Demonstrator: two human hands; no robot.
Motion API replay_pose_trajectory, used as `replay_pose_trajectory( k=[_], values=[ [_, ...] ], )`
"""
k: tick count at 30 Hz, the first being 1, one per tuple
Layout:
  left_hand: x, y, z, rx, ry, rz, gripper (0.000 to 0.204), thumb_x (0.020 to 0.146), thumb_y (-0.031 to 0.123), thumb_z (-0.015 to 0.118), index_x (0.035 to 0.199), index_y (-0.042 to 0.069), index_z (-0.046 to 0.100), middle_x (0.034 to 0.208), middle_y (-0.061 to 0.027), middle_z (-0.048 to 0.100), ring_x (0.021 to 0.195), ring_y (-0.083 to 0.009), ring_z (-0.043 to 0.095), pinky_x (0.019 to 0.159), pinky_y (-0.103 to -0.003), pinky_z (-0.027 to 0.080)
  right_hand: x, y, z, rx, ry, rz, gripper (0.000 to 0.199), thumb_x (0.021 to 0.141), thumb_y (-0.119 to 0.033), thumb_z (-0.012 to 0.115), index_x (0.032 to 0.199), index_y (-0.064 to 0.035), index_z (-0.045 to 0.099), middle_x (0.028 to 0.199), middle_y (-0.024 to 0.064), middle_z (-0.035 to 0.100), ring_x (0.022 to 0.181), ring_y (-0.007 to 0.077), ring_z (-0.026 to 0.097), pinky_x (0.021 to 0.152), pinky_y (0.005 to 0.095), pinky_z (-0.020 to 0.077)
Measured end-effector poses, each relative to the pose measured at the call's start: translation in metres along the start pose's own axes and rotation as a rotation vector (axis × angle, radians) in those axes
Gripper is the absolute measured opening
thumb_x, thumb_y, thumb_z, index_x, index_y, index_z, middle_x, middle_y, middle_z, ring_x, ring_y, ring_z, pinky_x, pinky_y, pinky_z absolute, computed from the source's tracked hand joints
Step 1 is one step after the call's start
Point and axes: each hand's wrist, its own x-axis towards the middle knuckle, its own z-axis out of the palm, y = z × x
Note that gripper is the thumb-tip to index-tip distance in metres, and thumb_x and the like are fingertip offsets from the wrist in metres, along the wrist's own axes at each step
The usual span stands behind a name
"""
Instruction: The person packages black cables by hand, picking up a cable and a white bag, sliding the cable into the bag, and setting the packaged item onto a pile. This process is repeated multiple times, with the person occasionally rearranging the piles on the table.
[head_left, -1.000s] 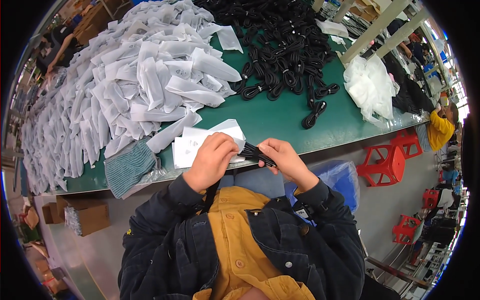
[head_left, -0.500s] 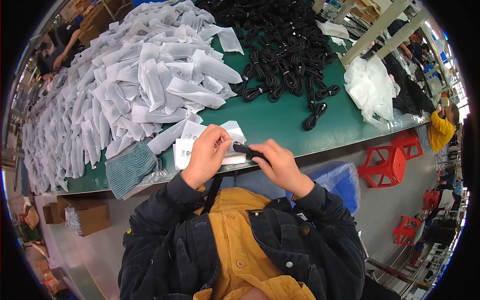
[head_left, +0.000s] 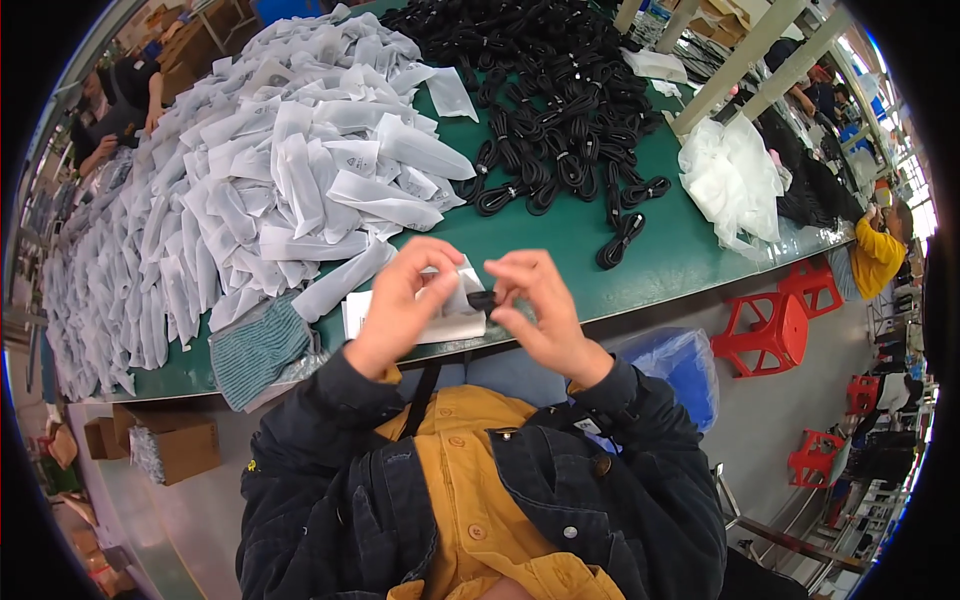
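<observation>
At the table's front edge my left hand is closed on the mouth of a translucent white pouch, its fingers slightly smeared by motion. A coiled black cable sits mostly inside the pouch, its dark end sticking out on the right. My right hand has thumb and fingertips at that end, the fingers curled round it. Under my hands lies a stack of flat white pouches, partly hidden by the left hand. Left of the stack is a teal ribbed knit cloth.
A large heap of filled white pouches covers the left of the green table. Bundled black cables pile up at the back. Crumpled white plastic lies right. A blue lined bin, red stools and a cardboard box stand below.
The black cable has gone leftward into the white pouch, leaving only its end out. My right hand has turned upward and its fingers have shifted to that end.
</observation>
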Motion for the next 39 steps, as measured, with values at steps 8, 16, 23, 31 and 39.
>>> replay_pose_trajectory(
  k=[8,16,23,31,39],
  values=[
    [0.057,0.026,-0.062,-0.449,0.137,-0.162,0.022,0.101,0.018,0.055,0.113,0.001,0.062,0.113,-0.0087,0.067,0.096,-0.0142,0.064,0.086,-0.033,0.052,0.06,0.097,-0.036,-0.752,-0.105,0.075,0.037,0.084,0.002,0.062,0.121,-0.0013,0.06,0.095,0.0146,0.054,0.081,0.0311,0.061,0.07,0.0381,0.0523],
    [0.073,0.014,-0.102,-0.428,0.251,-0.055,0.024,0.101,0.018,0.053,0.115,0.0,0.062,0.117,-0.01,0.067,0.098,-0.016,0.064,0.086,-0.031,0.051,0.066,0.115,-0.039,-0.975,-0.22,-0.129,0.027,0.077,-0.002,0.067,0.104,0.0002,0.06,0.097,0.0125,0.055,0.085,0.0329,0.057,0.072,0.0424,0.0508],
    [0.039,0.006,-0.081,0.338,0.5,0.118,0.014,0.093,0.006,0.06,0.107,0.004,0.064,0.102,-0.0059,0.065,0.09,-0.0185,0.059,0.082,-0.031,0.048,0.053,0.101,-0.05,-0.97,-0.317,-0.224,0.031,0.074,-0.007,0.075,0.1,-0.0011,0.059,0.096,0.0125,0.055,0.084,0.0339,0.055,0.074,0.043,0.0482],
    [-0.027,-0.026,0.029,0.58,-0.074,0.199,0.015,0.08,0.004,0.071,0.093,0.003,0.063,0.089,-0.0119,0.057,0.081,-0.0323,0.059,0.073,-0.038,0.049,0.026,0.069,-0.026,-0.276,-0.075,0.547,0.034,0.083,-0.017,0.077,0.106,-0.0004,0.059,0.087,0.008,0.057,0.083,0.0165,0.061,0.071,0.034,0.0482],
    [-0.029,-0.037,0.033,0.476,0.011,0.068,0.01,0.082,0.003,0.069,0.088,0.001,0.062,0.083,-0.0123,0.058,0.078,-0.033,0.06,0.069,-0.037,0.049,-0.011,0.011,-0.023,0.054,-0.071,0.838,0.035,0.087,-0.008,0.073,0.119,0.0004,0.059,0.085,0.0033,0.06,0.071,0.0072,0.054,0.06,0.0278,0.0474]
  ],
)
